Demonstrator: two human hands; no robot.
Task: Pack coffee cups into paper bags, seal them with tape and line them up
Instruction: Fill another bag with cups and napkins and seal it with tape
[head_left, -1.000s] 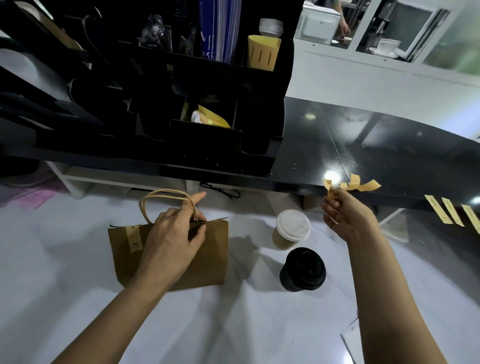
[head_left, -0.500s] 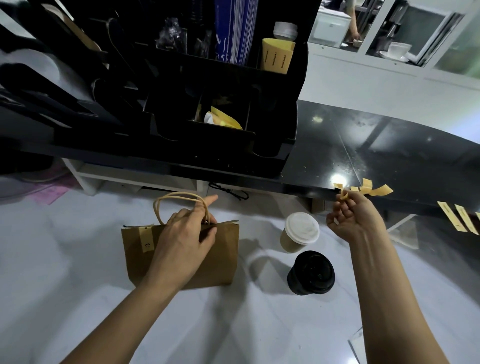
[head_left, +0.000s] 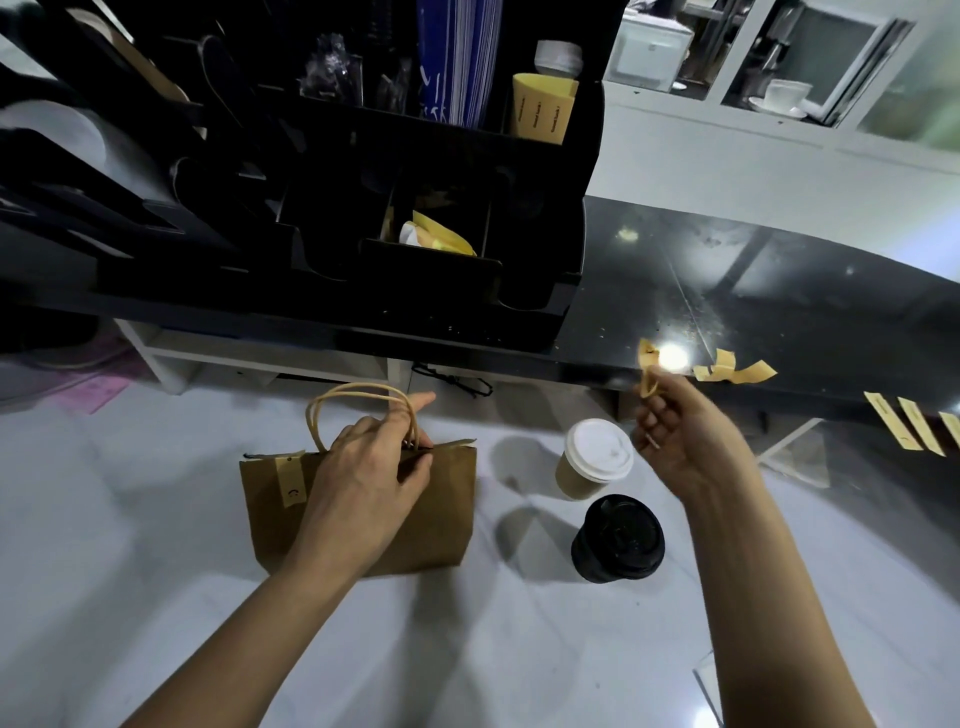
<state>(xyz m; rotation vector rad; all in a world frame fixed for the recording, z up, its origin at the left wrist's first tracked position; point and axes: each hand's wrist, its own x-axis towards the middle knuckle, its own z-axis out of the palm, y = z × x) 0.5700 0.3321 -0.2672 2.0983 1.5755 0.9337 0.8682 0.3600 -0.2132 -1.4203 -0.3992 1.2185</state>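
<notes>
The step in hand looks like sealing. The paper bag (head_left: 358, 512) stands on the white counter (head_left: 156, 597), and one strip of tape (head_left: 290, 480) is already folded over its top edge near the left corner. The left hand (head_left: 363, 478) rests on the bag's mouth with its fingers (head_left: 410, 470) curled over the rim beside the handles (head_left: 358, 410), pinching the opening shut, the forefinger sticking out past them.

The right hand (head_left: 675, 441) is raised well to the right of the bag, its fingers clenched on a second, curled tape strip (head_left: 647, 371). More strips (head_left: 735, 370) hang along the edge of the black shelf (head_left: 779, 312) just beyond it, and others (head_left: 919, 426) sit farther right.

Two cups wait on the counter to the right of the bag, apart from it: a brown cup with a white lid (head_left: 595, 460) and a black cup (head_left: 618, 538) just in front of it. Whether a cup is already inside the bag cannot be told (the mouth is pressed closed).

Next, I judge, the strip must travel left to the bag's rim and be laid across the closed mouth to the right of the handles, then pressed down on both faces while the left hand keeps the opening together. The strip's curl could make it stick to itself first.
</notes>
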